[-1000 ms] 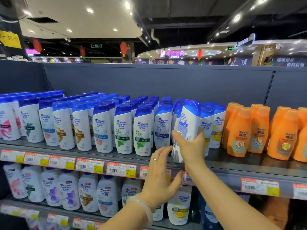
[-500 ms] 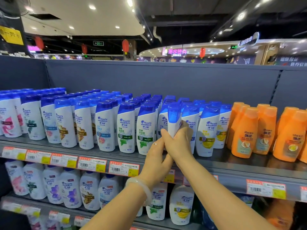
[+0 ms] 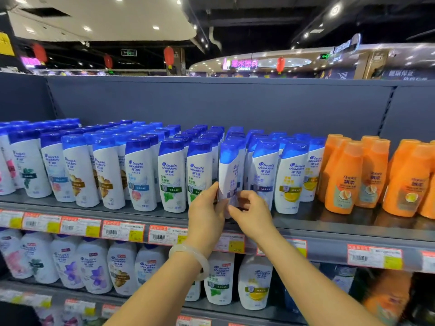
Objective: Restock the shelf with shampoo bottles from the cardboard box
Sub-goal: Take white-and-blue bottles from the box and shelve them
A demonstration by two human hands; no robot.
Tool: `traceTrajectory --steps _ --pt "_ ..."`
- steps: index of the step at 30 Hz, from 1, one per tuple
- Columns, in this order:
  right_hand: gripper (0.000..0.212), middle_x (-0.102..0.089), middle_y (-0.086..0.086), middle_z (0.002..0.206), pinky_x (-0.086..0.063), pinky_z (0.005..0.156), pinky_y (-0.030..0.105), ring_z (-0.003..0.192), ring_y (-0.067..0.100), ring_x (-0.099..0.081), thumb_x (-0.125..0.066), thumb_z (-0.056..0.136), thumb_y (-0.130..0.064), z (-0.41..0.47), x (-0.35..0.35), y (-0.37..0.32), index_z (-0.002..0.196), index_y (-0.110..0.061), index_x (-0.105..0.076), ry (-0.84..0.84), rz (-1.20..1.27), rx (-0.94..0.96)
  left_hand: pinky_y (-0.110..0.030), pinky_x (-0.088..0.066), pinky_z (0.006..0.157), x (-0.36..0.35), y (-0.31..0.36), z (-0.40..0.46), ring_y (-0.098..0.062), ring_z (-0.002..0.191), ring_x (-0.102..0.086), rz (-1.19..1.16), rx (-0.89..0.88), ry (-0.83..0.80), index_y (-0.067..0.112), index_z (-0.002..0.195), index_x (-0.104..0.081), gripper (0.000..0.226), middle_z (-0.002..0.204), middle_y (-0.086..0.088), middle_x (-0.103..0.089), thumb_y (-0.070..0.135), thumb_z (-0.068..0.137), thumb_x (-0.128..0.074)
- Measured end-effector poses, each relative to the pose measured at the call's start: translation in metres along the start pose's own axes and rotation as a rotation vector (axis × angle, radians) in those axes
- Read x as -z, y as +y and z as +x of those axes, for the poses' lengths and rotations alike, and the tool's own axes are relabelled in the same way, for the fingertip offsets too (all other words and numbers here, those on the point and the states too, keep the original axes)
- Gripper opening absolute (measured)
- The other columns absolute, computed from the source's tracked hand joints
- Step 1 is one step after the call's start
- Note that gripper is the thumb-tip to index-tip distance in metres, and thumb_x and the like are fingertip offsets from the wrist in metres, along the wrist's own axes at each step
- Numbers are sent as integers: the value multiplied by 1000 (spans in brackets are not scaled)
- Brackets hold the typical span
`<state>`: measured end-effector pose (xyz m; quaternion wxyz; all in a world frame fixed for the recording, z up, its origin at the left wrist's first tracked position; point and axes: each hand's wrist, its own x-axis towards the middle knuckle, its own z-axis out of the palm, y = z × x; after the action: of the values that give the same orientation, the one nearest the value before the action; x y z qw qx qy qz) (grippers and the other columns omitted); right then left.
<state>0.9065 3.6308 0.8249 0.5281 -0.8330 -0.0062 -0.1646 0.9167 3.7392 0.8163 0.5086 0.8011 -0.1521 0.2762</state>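
Observation:
A white shampoo bottle with a blue cap [image 3: 231,169] stands turned sideways at the front of the grey upper shelf [image 3: 329,223], in a gap of the front row. My left hand [image 3: 206,214] holds its lower left side with fingers and thumb. My right hand [image 3: 250,215] pinches its base from the right with curled fingers. Rows of matching white and blue shampoo bottles [image 3: 140,175] fill the shelf to the left and right of it. The cardboard box is out of view.
Orange bottles [image 3: 343,177] stand at the right end of the same shelf. Price tags [image 3: 122,230] run along the shelf edge. A lower shelf holds larger white bottles [image 3: 122,267]. The grey back panel [image 3: 211,104] rises behind the rows.
The bottle, tilted in my right hand a second ago, now stands upright in the front-row gap. My left hand came up from the shelf edge onto the bottle, and both hands hold it low.

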Motion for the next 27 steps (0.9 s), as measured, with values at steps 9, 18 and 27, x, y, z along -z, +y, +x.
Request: traceTrajectory --steps 9,18,27 --pt "58 -59 5 117 -48 93 37 109 21 -57 -74 73 -13 2 -1 2 120 -12 -41 17 59 -33 -26 -48 82 -4 9 -6 -13 95 -59 -54 32 -50 14 123 -49 34 103 5 -61 1 91 -48" --pt "50 -57 6 121 -43 81 23 109 21 -55 -71 75 -14 -6 -4 6 119 -11 -46 137 -129 48 -23 -40 68 -6 5 -15 -16 79 -57 126 115 64 18 89 -53 11 85 6 -56 8 88 -58" --pt "36 -61 7 104 -48 73 28 94 21 -60 -74 74 -16 -3 -8 15 93 -18 -43 164 -233 45 -25 -37 69 -3 1 -8 -25 90 -60 290 169 10 6 95 -62 11 95 -9 -68 10 90 -53"
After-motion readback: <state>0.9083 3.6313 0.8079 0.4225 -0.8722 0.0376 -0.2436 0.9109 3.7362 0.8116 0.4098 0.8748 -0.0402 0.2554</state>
